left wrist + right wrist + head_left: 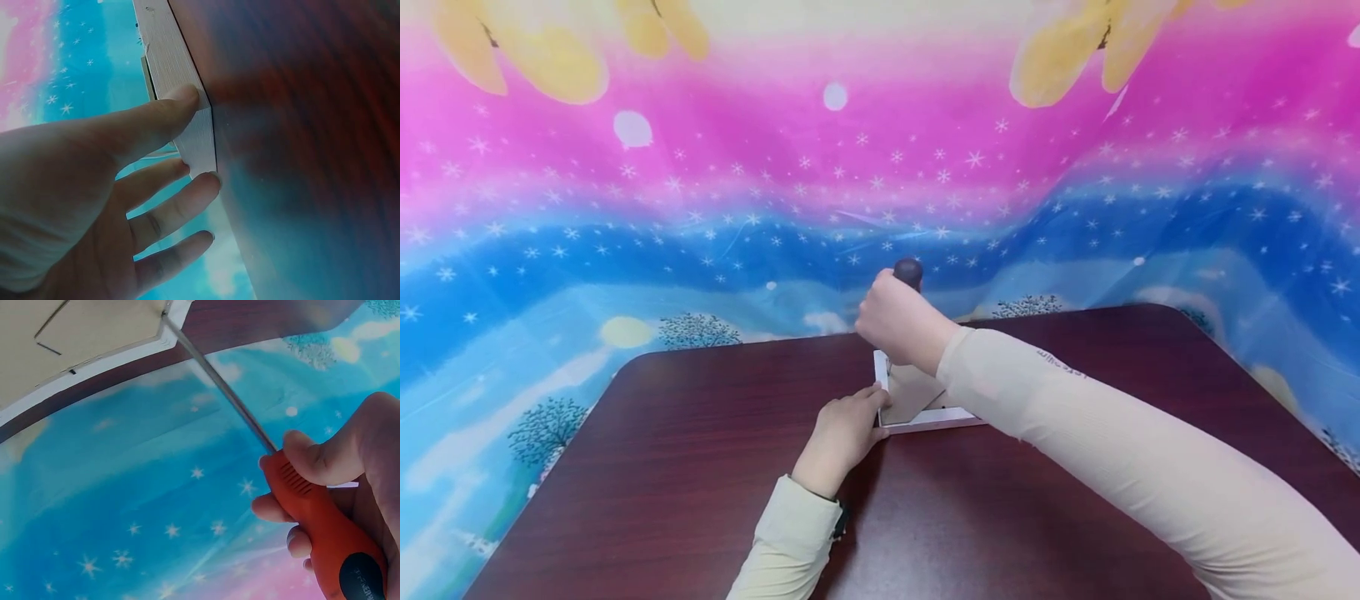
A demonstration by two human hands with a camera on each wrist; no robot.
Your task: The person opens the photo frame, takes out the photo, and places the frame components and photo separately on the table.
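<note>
A white picture frame (943,415) lies on the table, its brown backing board (912,392) facing up. My left hand (842,433) holds the frame's near left corner. In the left wrist view the thumb presses one white outer side and fingertips touch round the corner. My right hand (898,317) grips a screwdriver (322,528) with a red handle and black end, fingers wrapped round it and the thumb near the shaft. The metal shaft (222,384) slants to the board's corner, its tip right at the inner edge. In the head view my right hand and sleeve cover much of the frame.
The dark red-brown wooden table (700,467) has rounded far corners. Behind it hangs a colourful cloth (775,167) with snowflakes, reaching down past the table's edges. Thin metal pieces (51,319) show on the backing board.
</note>
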